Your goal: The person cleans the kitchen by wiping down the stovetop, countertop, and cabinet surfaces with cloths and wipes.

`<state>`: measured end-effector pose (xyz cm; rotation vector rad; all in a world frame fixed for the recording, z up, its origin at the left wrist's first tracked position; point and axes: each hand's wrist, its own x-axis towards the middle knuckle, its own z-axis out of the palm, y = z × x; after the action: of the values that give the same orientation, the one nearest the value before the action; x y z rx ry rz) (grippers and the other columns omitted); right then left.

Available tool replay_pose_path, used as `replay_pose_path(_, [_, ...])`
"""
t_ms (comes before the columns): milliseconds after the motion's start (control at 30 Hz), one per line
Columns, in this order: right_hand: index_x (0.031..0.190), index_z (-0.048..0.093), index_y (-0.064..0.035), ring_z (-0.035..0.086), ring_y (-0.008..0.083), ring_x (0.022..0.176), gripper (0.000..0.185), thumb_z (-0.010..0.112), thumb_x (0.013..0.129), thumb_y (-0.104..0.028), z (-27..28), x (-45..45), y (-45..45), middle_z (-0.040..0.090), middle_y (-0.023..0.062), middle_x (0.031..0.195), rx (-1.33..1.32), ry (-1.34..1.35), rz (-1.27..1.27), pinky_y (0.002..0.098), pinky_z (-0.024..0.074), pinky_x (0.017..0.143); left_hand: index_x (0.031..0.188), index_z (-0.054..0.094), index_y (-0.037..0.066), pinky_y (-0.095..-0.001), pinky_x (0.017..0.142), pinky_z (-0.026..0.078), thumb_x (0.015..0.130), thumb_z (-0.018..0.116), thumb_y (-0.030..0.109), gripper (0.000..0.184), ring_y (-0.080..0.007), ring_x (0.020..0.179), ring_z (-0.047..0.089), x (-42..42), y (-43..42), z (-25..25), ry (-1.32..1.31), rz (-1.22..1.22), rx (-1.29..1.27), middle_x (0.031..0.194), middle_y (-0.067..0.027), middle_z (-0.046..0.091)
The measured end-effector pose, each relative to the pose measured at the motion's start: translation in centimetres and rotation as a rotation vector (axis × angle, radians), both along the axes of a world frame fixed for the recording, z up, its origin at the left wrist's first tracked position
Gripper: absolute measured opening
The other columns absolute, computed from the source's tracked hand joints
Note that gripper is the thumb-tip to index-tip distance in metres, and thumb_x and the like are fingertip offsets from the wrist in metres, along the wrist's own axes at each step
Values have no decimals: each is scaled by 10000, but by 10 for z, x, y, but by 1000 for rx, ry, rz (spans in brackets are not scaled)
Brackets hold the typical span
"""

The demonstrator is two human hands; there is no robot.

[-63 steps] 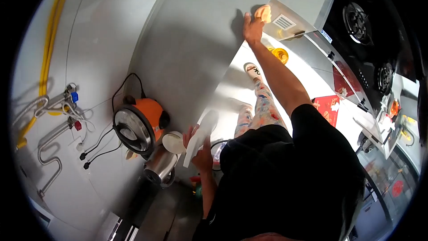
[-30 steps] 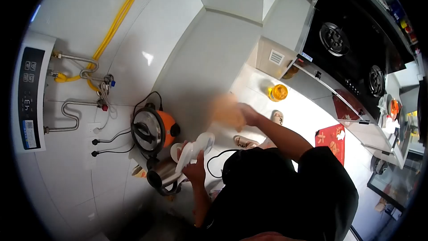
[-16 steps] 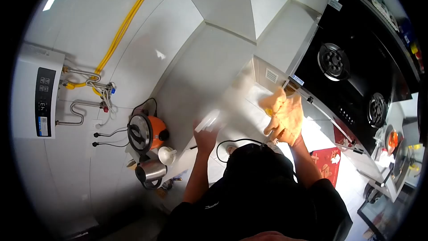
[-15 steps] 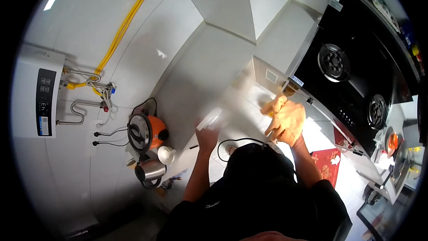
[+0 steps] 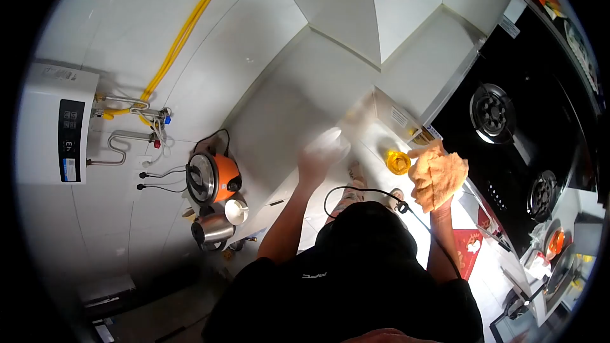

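Note:
My left hand (image 5: 313, 164), smeared by motion, is raised over the grey countertop (image 5: 273, 108) and closed on a white object (image 5: 330, 143) whose shape is blurred. An orange cloth (image 5: 438, 176) drapes over my right hand (image 5: 441, 206), which grips it from below and is mostly covered by it. The cloth is near the front edge of the black stove (image 5: 515, 146). Left of my left hand, a white cup (image 5: 236, 211) stands beside a steel kettle (image 5: 213, 230) and an orange rice cooker (image 5: 223, 178).
A yellow bottle (image 5: 398, 162) stands on the floor below the counter. A black cable (image 5: 362, 188) loops in front of my body. A red mat (image 5: 467, 248) lies on the floor at the right. The water heater (image 5: 54, 124) hangs on the left wall.
My left hand, with the white object, has moved away from the kettle and cup, up and right over the counter. My right hand has brought the cloth off the counter to the stove side.

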<state>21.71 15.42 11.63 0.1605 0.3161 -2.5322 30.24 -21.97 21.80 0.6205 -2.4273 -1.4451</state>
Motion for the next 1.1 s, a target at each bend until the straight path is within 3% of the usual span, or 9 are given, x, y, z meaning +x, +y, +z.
replay_pose_path(67, [1522,374,-135,490,255,1363,730,698,953,-457,-18,-2,-11,523,65,1464,330,198,13,419,356,1190,1190,682,-75,-374,892,575,848,842,201,468,-238,1006,726,-8,-25,-15,-71,11,-84,1090,-166,753])
replay_pose_path(167, [1408,489,-79,654,311,1161,588,526,1033,-530,16,-10,-57,623,134,1328,572,137,-134,417,565,999,1192,679,-71,-374,910,572,840,851,209,481,-244,1011,724,-19,-61,-22,-110,89,-159,1090,-166,748])
replay_pose_path(333, [1298,557,-102,658,233,1065,479,664,974,-438,63,-51,-135,648,108,1242,1328,941,-27,370,562,916,1186,671,-90,-387,946,561,826,868,232,522,-279,1061,711,-5,-149,-85,-127,187,-289,1130,-192,728])
replay_pose_path(433, [1351,532,-108,603,210,1157,434,659,994,-320,35,-67,-176,614,74,1303,1055,706,-31,364,513,995,1156,659,-122,-377,907,568,827,871,220,520,-260,1049,709,-1,-175,-94,-194,288,-356,1119,-194,726])
replay_pose_path(533, [1386,516,-87,602,220,1184,426,573,1059,-352,22,-82,-212,617,82,1299,181,-21,47,386,518,1010,1154,655,-122,-360,873,564,830,873,217,517,-257,1051,708,2,-198,-90,-176,259,-368,1121,-199,724])
replay_pose_path(567, [1388,512,-72,624,233,1149,460,568,1059,-388,25,-82,-223,625,94,1287,461,188,-4,376,545,963,1166,656,-109,-349,861,561,835,870,203,504,-253,1044,709,2,-200,-87,-150,359,-215,1121,-187,726])
replay_pose_path(833, [1449,481,-78,619,246,1189,561,600,1029,-430,5,-93,-281,605,102,1339,104,176,249,404,561,952,1279,596,-80,-315,892,544,874,836,137,519,-232,1085,677,32,-227,-117,-112,471,-93,1224,-158,684])
replay_pose_path(933, [1432,495,-84,628,226,1150,539,597,1031,-429,-28,-101,-315,613,83,1298,215,62,249,389,561,918,1252,643,-63,-404,946,540,873,824,267,534,-337,1122,691,29,-221,-101,-82,551,118,1221,-226,700])
replay_pose_path(1100, [1366,537,-97,623,209,1123,437,596,1040,-382,-35,-152,-400,610,66,1255,212,104,206,395,551,912,1385,559,-30,-359,1029,492,902,784,77,544,-212,1177,636,36,-229,-78,-207,359,70,1322,-110,656])
